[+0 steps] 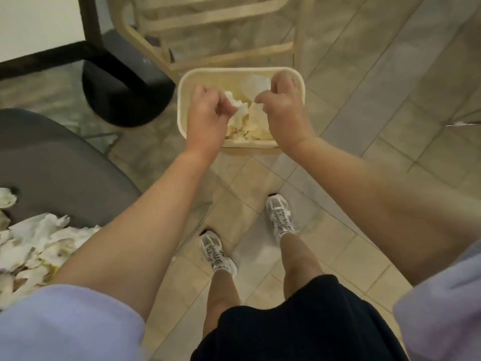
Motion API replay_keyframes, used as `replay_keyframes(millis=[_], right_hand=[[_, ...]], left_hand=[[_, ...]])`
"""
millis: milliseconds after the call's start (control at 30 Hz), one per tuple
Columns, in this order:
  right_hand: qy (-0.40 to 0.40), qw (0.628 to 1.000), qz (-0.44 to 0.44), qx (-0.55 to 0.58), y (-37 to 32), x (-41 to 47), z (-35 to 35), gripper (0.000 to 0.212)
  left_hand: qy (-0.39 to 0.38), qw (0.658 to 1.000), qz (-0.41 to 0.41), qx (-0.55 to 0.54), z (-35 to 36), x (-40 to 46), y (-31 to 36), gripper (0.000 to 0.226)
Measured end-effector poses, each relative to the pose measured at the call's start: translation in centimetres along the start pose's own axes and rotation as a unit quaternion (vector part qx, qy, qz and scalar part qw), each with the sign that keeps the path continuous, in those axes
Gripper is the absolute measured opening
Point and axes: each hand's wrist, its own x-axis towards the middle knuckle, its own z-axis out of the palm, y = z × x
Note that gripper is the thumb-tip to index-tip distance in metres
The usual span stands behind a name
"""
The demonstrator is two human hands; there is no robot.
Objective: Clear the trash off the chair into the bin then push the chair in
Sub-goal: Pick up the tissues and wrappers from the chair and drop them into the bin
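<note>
Now, step: dropping tissue into cream rectangular plastic bin (pixel 182 105), directly under both hands.
left hand (pixel 205 113): pinches white crumpled tissue (pixel 235 108).
right hand (pixel 283 105): fingers curled, contents unclear.
remaining trash: paper heap (pixel 36 246) on grey chair seat (pixel 52 157), behind-left of left hand.
tip: let go low over the bin.

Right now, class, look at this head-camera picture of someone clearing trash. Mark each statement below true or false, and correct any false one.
1. Both hands are above the bin. True: the left hand and right hand are over its opening.
2. The bin is empty. False: crumpled paper already lies inside it.
3. The chair is cleared of trash. False: a pile of tissues remains at the lower left.
4. The left hand holds a piece of white paper. True.
5. The bin stands on a table. False: it stands on the tiled floor.
</note>
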Motion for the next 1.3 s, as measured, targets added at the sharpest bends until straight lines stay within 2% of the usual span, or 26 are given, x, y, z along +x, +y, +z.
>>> replay_keyframes(millis=[67,100,167,233,367,533,633,733,833,967,1067,1200,1300], right_hand=[[-0.058,0.998,-0.027,-0.016,0.6,0.1,0.5,0.012],[-0.115,0.993,-0.037,-0.004,0.9,0.0,0.9,0.018],[-0.201,0.979,-0.017,-0.026,1.0,-0.2,1.4,0.043],[-0.195,0.981,0.016,-0.003,0.6,-0.3,1.8,0.051],[-0.185,0.983,-0.005,-0.003,-2.1,-0.5,2.3,0.050],[-0.149,0.986,-0.071,-0.010,-7.2,-1.7,3.9,0.045],[-0.155,0.980,-0.125,0.003,-11.4,-3.4,6.3,0.040],[-0.187,0.971,-0.148,0.013,-16.2,-5.9,9.5,0.038],[-0.243,0.956,-0.166,-0.003,-20.3,-8.5,12.7,0.034],[-0.312,0.930,-0.196,0.008,-26.6,-12.4,16.8,0.039],[-0.377,0.906,-0.193,-0.011,-30.3,-14.7,19.4,0.046],[-0.454,0.870,-0.193,-0.031,-33.1,-16.7,22.2,0.059],[-0.467,0.866,-0.176,-0.041,-33.8,-17.8,23.5,0.073]], left_hand=[[-0.038,0.999,-0.019,0.013,1.2,0.6,-1.0,0.010],[-0.056,0.997,-0.040,0.018,1.6,0.7,-1.6,0.007],[-0.068,0.995,-0.069,0.023,1.7,0.7,-2.4,0.017],[-0.055,0.996,-0.064,0.020,1.1,0.4,-2.8,0.023],[-0.027,0.996,-0.071,0.042,-1.3,-0.8,-3.3,0.028],[-0.004,0.996,-0.090,0.016,-4.7,-3.8,-5.6,0.028],[0.012,0.996,-0.087,0.018,-7.5,-7.0,-7.9,0.027],[0.033,0.996,-0.083,0.025,-11.0,-11.3,-11.7,0.026],[0.044,0.990,-0.113,0.067,-14.0,-16.2,-15.9,0.024],[0.073,0.973,-0.170,0.136,-18.0,-23.8,-21.3,0.019],[0.103,0.950,-0.242,0.170,-20.7,-28.1,-23.9,0.026],[0.042,0.943,-0.264,0.200,-23.1,-30.5,-27.4,0.050],[-0.020,0.933,-0.282,0.224,-23.6,-30.5,-29.1,0.068]])
